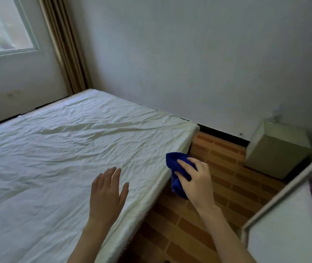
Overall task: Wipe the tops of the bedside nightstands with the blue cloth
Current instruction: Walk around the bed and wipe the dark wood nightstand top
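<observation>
My right hand [197, 179] grips a bunched blue cloth [176, 164] in the air beside the bed's near edge, above the floor. My left hand [107, 194] hovers flat over the white bed sheet with fingers straight, holding nothing. A pale boxy nightstand [276, 149] stands against the wall at the right, past the head corner of the bed; its top is bare. The cloth is well short of the nightstand.
The bed [66, 158] with a wrinkled white sheet fills the left. Orange brick-pattern floor [225, 168] runs between bed and nightstand. A white door or panel edge [284, 188] juts in at the lower right. A window [5, 25] and curtain [66, 54] sit at the far left.
</observation>
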